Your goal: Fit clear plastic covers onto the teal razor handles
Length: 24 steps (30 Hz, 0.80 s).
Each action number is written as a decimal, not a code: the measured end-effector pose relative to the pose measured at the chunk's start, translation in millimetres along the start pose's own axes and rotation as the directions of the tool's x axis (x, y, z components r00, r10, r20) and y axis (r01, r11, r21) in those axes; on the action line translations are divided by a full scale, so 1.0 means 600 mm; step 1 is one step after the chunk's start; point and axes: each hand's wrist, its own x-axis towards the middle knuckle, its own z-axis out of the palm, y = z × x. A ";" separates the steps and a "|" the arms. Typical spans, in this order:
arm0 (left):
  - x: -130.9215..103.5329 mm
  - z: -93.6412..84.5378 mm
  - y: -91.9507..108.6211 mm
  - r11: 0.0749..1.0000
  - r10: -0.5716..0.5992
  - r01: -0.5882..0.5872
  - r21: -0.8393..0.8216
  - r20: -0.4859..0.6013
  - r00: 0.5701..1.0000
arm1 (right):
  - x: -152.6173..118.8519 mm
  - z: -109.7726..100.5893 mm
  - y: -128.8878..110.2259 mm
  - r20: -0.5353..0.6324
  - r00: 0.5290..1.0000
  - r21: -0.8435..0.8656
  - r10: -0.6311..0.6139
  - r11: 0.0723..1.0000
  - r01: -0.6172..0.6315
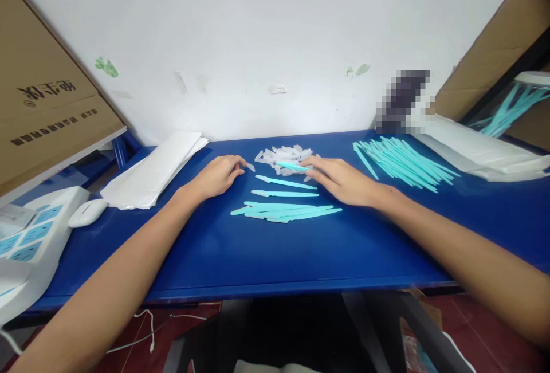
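Note:
My right hand (337, 181) pinches a turquoise eyebrow razor (292, 166) by its handle, with the other end pointing left over a pile of translucent plastic caps (275, 158). Left of that pile, my left hand (218, 176) has its thumb and fingers closed at one small translucent cap (251, 167). Two single razors lie below the hands, an upper razor (286, 182) and a lower razor (283, 193). Nearer to me is a loose stack of razors (283, 211). To the right of my right hand, a larger heap of turquoise razors (406, 161) is fanned out.
White plastic bags (157, 169) lie at the left of the blue table (266, 264), and more clear bags (476, 149) at the right. A white mouse (88, 213) and a power strip (43, 230) sit at left. Cardboard boxes (51, 86) flank both sides; a white wall stands behind.

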 end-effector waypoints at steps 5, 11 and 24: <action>-0.001 0.005 0.008 0.999 0.017 -0.016 0.052 -0.009 1.000 | 0.001 0.007 -0.003 -0.043 0.998 -0.059 -0.036 0.998 0.034; 0.008 0.021 0.000 0.993 0.004 -0.004 0.120 0.005 1.000 | 0.003 0.004 -0.009 -0.067 0.998 -0.091 0.000 0.996 -0.006; -0.006 -0.029 -0.004 0.980 0.018 -0.007 -0.199 0.050 0.999 | -0.001 -0.007 -0.024 -0.167 0.983 0.051 0.079 0.996 -0.071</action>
